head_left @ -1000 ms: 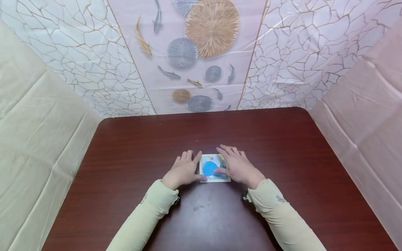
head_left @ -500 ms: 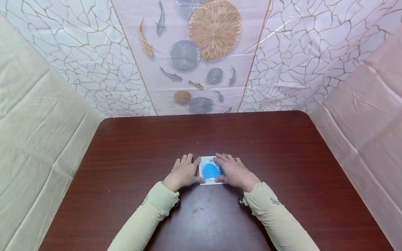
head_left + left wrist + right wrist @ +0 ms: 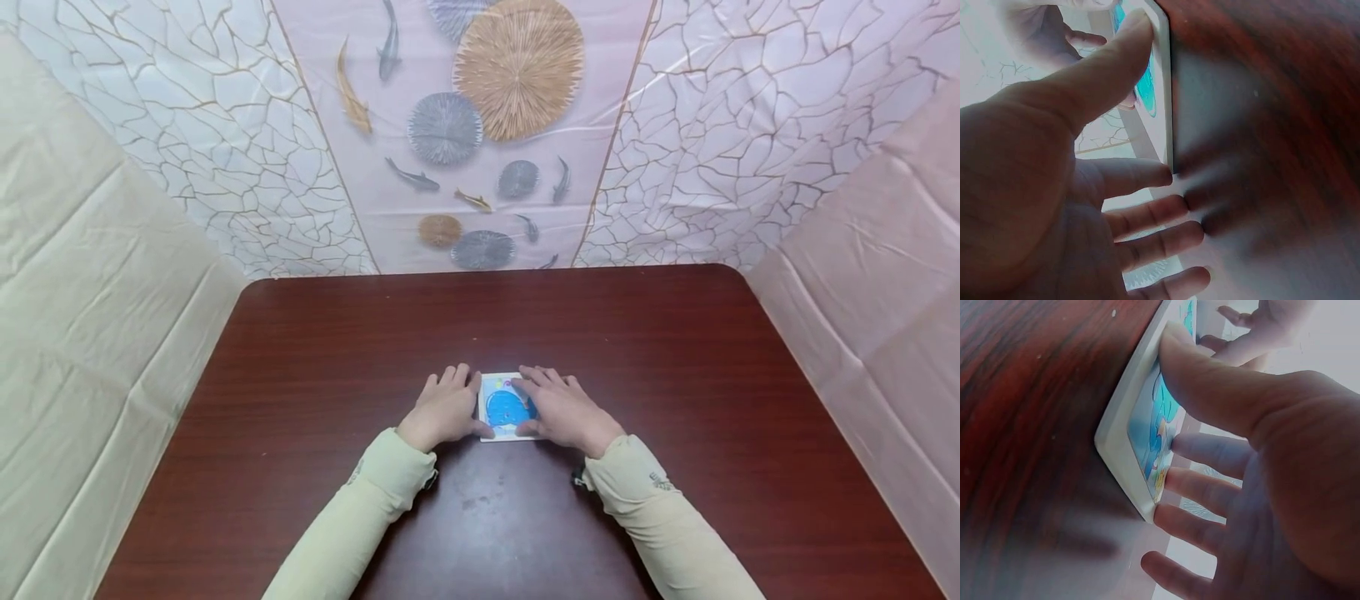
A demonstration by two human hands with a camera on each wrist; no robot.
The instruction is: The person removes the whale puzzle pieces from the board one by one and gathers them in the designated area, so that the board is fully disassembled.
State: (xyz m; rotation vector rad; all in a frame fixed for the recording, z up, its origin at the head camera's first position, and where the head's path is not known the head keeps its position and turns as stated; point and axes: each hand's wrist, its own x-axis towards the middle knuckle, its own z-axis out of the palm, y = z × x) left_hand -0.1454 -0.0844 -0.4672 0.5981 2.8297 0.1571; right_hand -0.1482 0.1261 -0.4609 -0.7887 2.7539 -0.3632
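A small square picture board (image 3: 504,407) with a white rim and a blue whale lies flat on the table between both hands. At its left side is my left hand (image 3: 440,414), fingers extended. In the left wrist view, the left thumb (image 3: 1124,59) presses on the white rim and the index fingertip sits right at the corner. My right hand (image 3: 570,414) covers the board's right part. Its thumb (image 3: 1204,381) rests on the near rim in the right wrist view, while several straight fingers reach over the picture and the far corner.
A dark red-brown wooden table (image 3: 337,333) carries the board. Behind it hangs a patterned cloth (image 3: 450,208) with printed fish and round shapes. Beige padded panels (image 3: 97,333) stand along the left and right sides.
The right hand has moved left and slightly nearer, its thumb shifting from the picture to the near rim. The left hand stays by the left edge. The head view has shifted slightly.
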